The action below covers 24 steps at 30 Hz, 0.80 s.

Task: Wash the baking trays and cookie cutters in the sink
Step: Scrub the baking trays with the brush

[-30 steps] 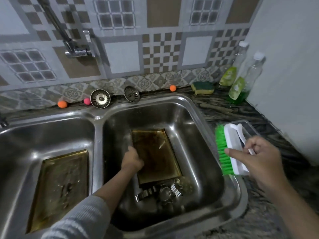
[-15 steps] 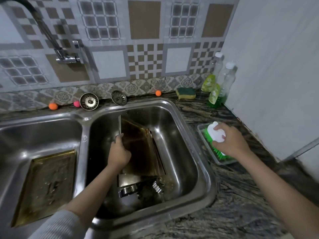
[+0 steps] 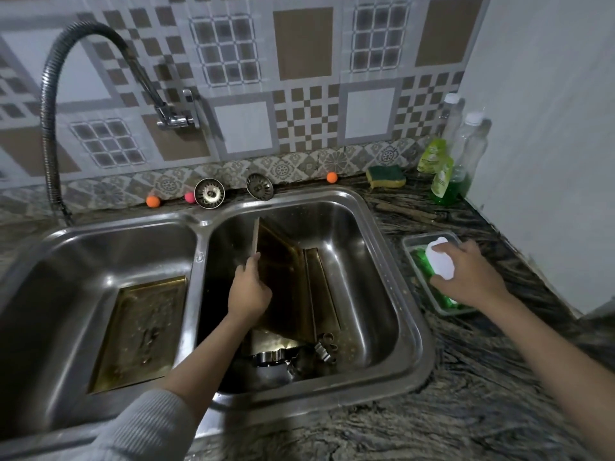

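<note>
In the right basin of the steel double sink (image 3: 412, 307), my left hand (image 3: 248, 291) grips the left edge of a brownish baking tray (image 3: 283, 281) and holds it tipped up on its long side. Several metal cookie cutters (image 3: 324, 349) lie on the basin floor in front of the tray. A second baking tray (image 3: 139, 331) lies flat in the left basin. On the counter to the right, my right hand (image 3: 466, 274) holds a white brush with green bristles (image 3: 441, 262) down in a clear plastic tray (image 3: 407, 242).
A flexible tap (image 3: 50, 104) arches over the left basin. Two sink strainers (image 3: 209, 193), small orange and pink balls (image 3: 153, 201), a green-yellow sponge (image 3: 386, 176) and two bottles of green liquid (image 3: 446, 181) line the back ledge. A white wall (image 3: 549, 128) bounds the right.
My left hand has tipped the right-basin tray from flat up onto its side. My right hand has carried the brush from above the sink's rim down into the clear tray on the counter.
</note>
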### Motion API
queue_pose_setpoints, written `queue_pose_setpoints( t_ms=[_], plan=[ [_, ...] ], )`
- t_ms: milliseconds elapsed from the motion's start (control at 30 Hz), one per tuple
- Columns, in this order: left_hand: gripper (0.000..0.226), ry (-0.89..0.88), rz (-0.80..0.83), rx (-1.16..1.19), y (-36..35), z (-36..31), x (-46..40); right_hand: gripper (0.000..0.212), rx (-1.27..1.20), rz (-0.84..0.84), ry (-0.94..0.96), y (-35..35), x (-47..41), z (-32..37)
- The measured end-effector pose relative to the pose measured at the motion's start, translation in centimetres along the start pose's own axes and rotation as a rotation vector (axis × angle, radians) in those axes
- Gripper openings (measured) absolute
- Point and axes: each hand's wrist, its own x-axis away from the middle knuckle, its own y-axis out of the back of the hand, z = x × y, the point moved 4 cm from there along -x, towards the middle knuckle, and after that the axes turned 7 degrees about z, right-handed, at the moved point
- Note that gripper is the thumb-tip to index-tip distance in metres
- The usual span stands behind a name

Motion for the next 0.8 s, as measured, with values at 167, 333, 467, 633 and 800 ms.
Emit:
queue_pose_setpoints(
  t_ms=[167,333,467,633,800],
  plan=[
    [0.07,-0.066,0.015,-0.233,0.1,-0.9,-0.4,0.062,0.0,0.001,0.01,0.2,0.6,0.0],
    [0.063,-0.08,-0.103,0.015,1.6,-1.0,-0.1,0.061,-0.105,-0.088,0.049,1.6,1.7,1.0],
    [0.06,-0.099,-0.187,0.229,2.7,-1.1,1.1,0.058,-0.302,-0.234,0.188,3.9,2.4,4.8],
    [0.051,-0.13,-0.216,0.464,3.1,-2.2,2.8,0.059,-0.526,-0.17,0.459,2.7,3.1,13.7],
    [0.04,-0.197,-0.284,0.543,3.2,-3.8,5.3,0.059,-0.491,-0.082,0.597,-2.4,3.5,21.2]
  ],
)
